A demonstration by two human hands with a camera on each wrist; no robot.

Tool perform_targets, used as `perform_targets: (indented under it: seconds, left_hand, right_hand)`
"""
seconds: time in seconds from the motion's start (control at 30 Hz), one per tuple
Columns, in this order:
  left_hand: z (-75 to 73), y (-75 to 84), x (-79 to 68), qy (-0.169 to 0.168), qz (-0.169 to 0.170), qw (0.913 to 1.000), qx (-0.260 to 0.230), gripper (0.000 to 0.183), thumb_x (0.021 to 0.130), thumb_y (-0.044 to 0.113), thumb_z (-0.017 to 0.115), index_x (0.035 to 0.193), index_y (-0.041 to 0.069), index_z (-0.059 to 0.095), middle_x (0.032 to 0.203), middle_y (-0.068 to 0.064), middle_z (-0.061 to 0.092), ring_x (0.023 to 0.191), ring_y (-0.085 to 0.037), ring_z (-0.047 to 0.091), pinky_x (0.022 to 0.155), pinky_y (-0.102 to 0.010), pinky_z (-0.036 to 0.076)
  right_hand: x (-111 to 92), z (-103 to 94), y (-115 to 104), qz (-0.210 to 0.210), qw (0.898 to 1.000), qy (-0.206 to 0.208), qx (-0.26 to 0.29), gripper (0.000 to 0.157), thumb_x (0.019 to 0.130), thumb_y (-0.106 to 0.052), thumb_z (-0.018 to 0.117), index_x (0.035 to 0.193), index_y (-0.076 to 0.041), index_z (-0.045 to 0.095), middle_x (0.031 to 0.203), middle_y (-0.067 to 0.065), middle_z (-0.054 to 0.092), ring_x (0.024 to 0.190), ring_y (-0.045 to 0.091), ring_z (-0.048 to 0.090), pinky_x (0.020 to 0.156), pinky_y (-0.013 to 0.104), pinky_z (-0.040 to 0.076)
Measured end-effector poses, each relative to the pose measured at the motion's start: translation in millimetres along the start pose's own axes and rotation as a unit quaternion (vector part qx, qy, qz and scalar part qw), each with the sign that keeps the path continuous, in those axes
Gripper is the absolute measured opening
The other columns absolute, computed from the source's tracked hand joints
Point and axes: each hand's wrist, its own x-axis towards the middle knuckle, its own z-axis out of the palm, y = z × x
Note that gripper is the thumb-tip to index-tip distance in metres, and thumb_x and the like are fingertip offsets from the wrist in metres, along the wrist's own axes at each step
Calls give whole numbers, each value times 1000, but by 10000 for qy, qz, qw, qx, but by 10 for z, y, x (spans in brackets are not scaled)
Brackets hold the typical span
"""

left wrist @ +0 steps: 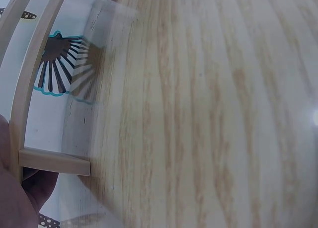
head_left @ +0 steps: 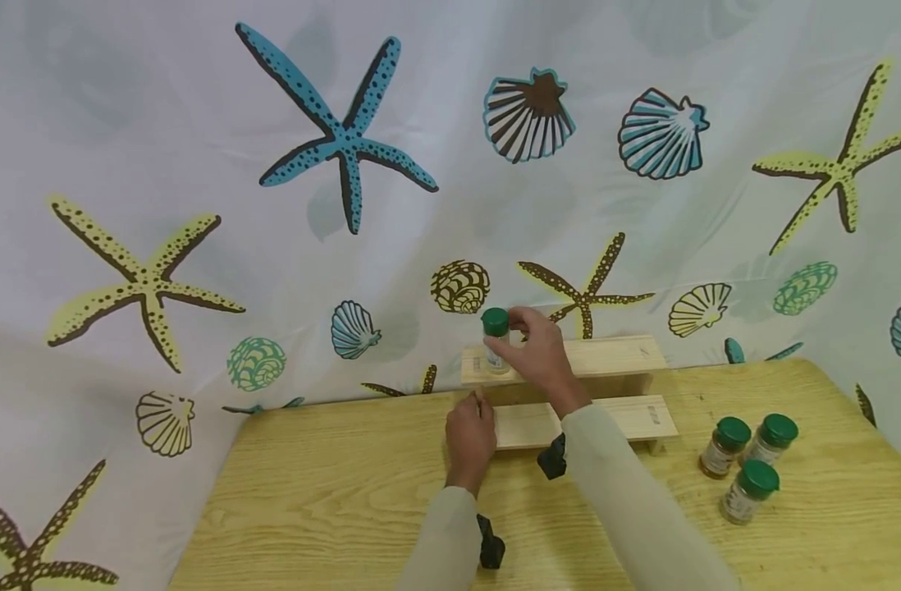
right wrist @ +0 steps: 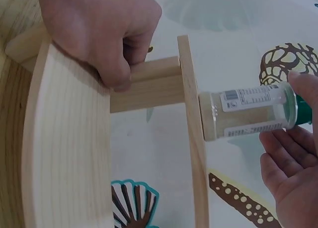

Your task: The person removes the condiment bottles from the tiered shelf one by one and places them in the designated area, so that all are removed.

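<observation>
A two-tier wooden rack (head_left: 616, 356) stands against the patterned cloth, its lower shelf (head_left: 523, 425) in front of the raised one. My left hand (head_left: 471, 439) grips the rack's left end; the right wrist view shows its curled fingers at the lower shelf and side piece. With thumb and fingers on either side, my right hand (head_left: 541, 351) holds a green-lidded spice jar (right wrist: 248, 112) upright at the left end of the top shelf. The jar's base is right at the shelf surface, and its label with a barcode faces the right wrist camera.
Three more green-lidded spice jars (head_left: 743, 492) stand grouped on the wooden table (head_left: 332, 492), to the right of the rack. A white cloth (head_left: 421, 205) printed with starfish and shells hangs behind the table. Black wrist devices (head_left: 489, 543) sit at both sleeves.
</observation>
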Motion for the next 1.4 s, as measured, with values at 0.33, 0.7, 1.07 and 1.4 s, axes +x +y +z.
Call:
perform_targets:
  seconds: [0.33, 0.7, 1.07, 1.4]
  left_hand:
    - [7, 3, 3, -30, -39, 10000, -53, 28, 99, 16, 49, 97, -3, 70, 65, -10, 64, 51, -11, 48, 49, -27, 40]
    - [11, -33, 0, -24, -149, 9999, 44, 27, 98, 17, 50, 96, -1, 70, 72, -12, 67, 63, -20, 64, 55, -33, 49]
    - [20, 6, -12, -163, -219, 9996, 74, 25, 98, 16, 51, 99, -1, 69, 75, -11, 68, 60, -14, 59, 53, -28, 46]
    - [15, 3, -34, 114, -84, 9998, 136, 25, 97, 15, 53, 100, -4, 69, 80, -15, 69, 68, -20, 66, 56, -31, 51]
  right_hand:
    - [-22, 71, -15, -57, 9997, 211, 124, 37, 85, -21, 72, 117, -5, 61, 108, 11, 67, 100, 24, 65, 98, 42, 47]
    - [-77, 4, -25, -61, 9999, 141, 21, 40, 85, -24, 72, 120, -8, 61, 109, 10, 68, 100, 24, 66, 94, 42, 49]
    - [-288, -398, 65, 261, 9987, 431, -60, 44, 86, -26, 71, 122, -3, 58, 114, 15, 65, 107, 28, 63, 97, 43, 47]
    - [-479, -705, 89, 62, 9969, 715, -321, 46, 86, -25, 71, 122, 0, 57, 114, 18, 64, 106, 31, 63, 96, 42, 48]
